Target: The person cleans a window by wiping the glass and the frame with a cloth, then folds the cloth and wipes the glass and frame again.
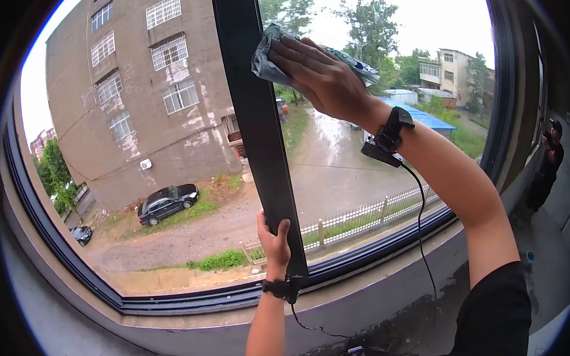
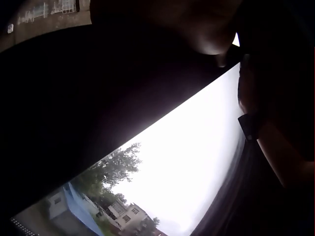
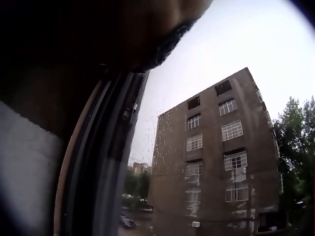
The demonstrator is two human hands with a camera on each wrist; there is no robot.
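My right hand (image 1: 324, 81) lies with straight fingers over a folded grey-green patterned cloth (image 1: 265, 56), pressing it at the upper part of the window. The cloth overlaps the right edge of the dark upright window bar (image 1: 252, 132) and the pane beside it. Lower down, my left hand (image 1: 274, 244) grips that same bar, its thumb on the front and the fingers at the left edge. In the right wrist view, the dark edge of the cloth (image 3: 170, 46) shows under the shadowed hand. The left wrist view is mostly dark, with part of the left hand (image 2: 209, 42) at the top.
The dark lower window track (image 1: 190, 304) runs above a sill and pale wall. Both wrists wear cameras with cables, the right cable (image 1: 423, 228) hanging past the sill. Another person (image 1: 548, 167) stands at the far right. Outside are a building (image 1: 135, 114), a parked car (image 1: 167, 203) and a fence.
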